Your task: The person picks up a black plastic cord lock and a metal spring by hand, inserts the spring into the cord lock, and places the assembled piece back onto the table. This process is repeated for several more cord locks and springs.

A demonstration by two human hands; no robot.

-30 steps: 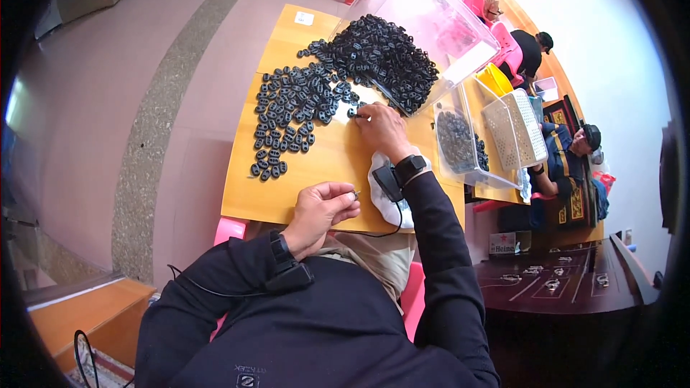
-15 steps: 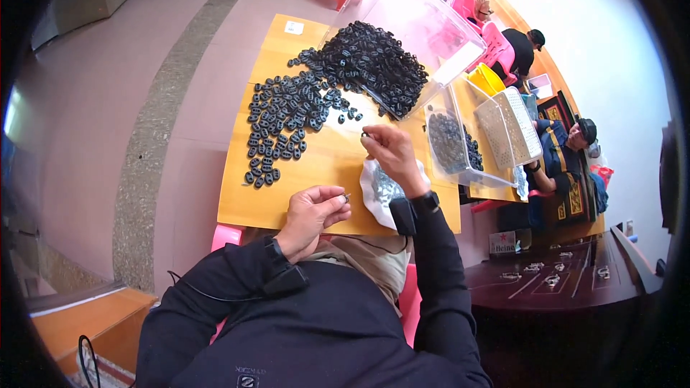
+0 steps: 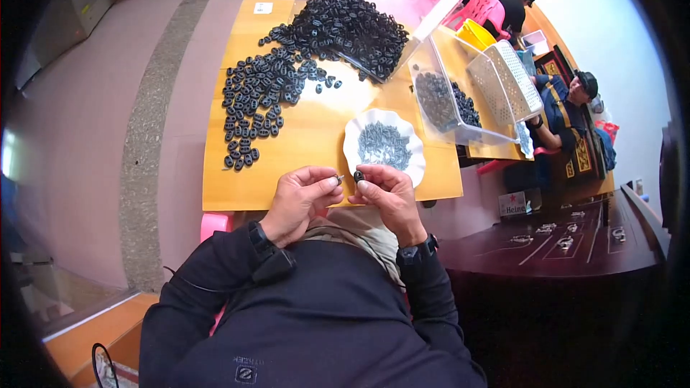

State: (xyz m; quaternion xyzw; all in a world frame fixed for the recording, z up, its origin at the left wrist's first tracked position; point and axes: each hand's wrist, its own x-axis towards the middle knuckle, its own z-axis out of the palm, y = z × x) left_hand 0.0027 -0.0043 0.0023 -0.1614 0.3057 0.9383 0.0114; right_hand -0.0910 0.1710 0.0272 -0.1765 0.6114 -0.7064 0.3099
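Close together over the near edge of the wooden table, both my hands are closed in pinches. My left hand (image 3: 302, 196) holds a small metal piece (image 3: 341, 179) between thumb and fingertip; its exact kind is too small to make out. In my right hand (image 3: 388, 197) is a black oval piece (image 3: 358, 176), a short gap from the metal one. Just beyond the right hand, a white scalloped plate (image 3: 352, 136) carries many thin silvery pieces (image 3: 384, 145). A large heap of black two-holed oval pieces (image 3: 352, 29) spills toward the table's left side.
The heap partly lies in a tipped clear plastic box (image 3: 431, 25). At the right stands another clear bin (image 3: 489, 133) holding black pieces, beside a white perforated basket (image 3: 507, 82). A co-worker (image 3: 564, 111) sits beyond it. A dark table (image 3: 546, 251) stands at the lower right.
My right hand has come down and toward me, bringing a black oval piece beside the left hand. The white plate is now uncovered. The whole view has shifted slightly.
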